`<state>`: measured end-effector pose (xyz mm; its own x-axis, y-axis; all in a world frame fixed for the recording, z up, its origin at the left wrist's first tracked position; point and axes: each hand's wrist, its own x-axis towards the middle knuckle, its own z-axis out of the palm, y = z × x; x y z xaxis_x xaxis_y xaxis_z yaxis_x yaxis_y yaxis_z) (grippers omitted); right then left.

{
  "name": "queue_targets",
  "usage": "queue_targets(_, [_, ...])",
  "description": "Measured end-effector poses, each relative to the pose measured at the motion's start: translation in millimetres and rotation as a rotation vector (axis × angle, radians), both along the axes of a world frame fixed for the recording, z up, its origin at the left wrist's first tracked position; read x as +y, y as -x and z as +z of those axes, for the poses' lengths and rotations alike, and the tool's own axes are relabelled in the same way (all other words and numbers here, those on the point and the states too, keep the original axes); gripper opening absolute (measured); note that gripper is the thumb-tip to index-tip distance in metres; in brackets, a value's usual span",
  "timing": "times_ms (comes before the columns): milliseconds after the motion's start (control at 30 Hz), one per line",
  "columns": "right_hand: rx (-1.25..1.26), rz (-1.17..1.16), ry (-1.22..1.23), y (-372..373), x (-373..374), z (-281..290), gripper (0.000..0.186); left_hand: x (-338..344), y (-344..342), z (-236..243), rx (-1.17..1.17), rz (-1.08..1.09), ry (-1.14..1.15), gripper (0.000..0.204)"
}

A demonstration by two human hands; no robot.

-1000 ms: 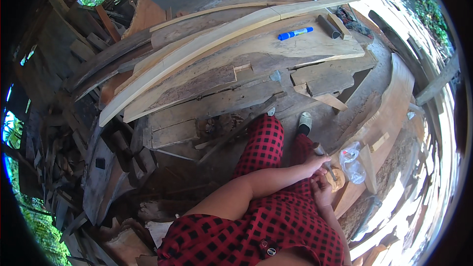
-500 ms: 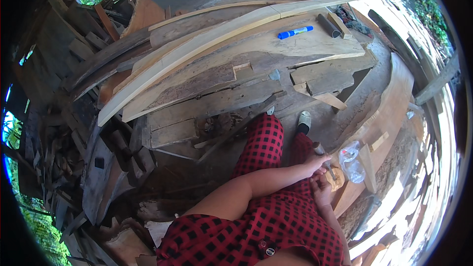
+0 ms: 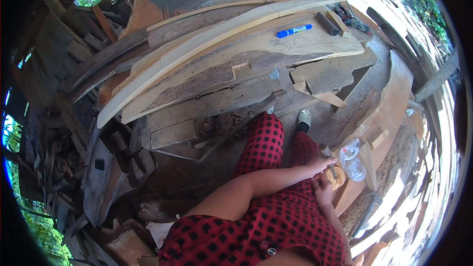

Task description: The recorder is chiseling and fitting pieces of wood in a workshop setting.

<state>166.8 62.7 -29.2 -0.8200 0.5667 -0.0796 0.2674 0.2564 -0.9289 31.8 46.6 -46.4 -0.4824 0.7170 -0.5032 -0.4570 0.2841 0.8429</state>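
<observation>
My left hand (image 3: 319,164) is closed around a chisel (image 3: 324,150), whose wooden handle sticks up above the fist. The narrow blade points down at a small pale block of carved wood (image 3: 337,179). My right hand (image 3: 322,190) is closed against the near left side of that block, its fingers gripping the edge by the blade. The blade's tip seems to touch the wood, but the contact is too small to make out. A clear plastic bag (image 3: 353,161) lies just right of the block on a broad reddish plank (image 3: 373,127).
Long curved boards (image 3: 212,34) lie across a wooden bench (image 3: 217,99) ahead. On them are a blue marker (image 3: 294,31) and a dark tube (image 3: 328,23). Scrap wood (image 3: 106,182) is piled at left. Small wood offcuts (image 3: 380,139) rest on the plank at right.
My left hand and the chisel have shifted slightly to the right over the block. The right hand stays nearly in place on the wood.
</observation>
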Motion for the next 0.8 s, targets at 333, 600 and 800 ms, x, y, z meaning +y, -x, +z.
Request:
queue_targets(333, [-0.011,0.057,0.127,-1,9,20,0.009,1,-3,10,0.283,-0.091,-0.302,0.023])
queue_targets(600, [0.850,0.396,-0.103,24,-39,336,0.054,24,-14,1,0.196,-0.130,-0.459,0.019])
queue_targets(800, [1.193,0.409,0.111,52,-58,342,0.037,-1,0,4,0.100,-0.060,-0.324,0.019])
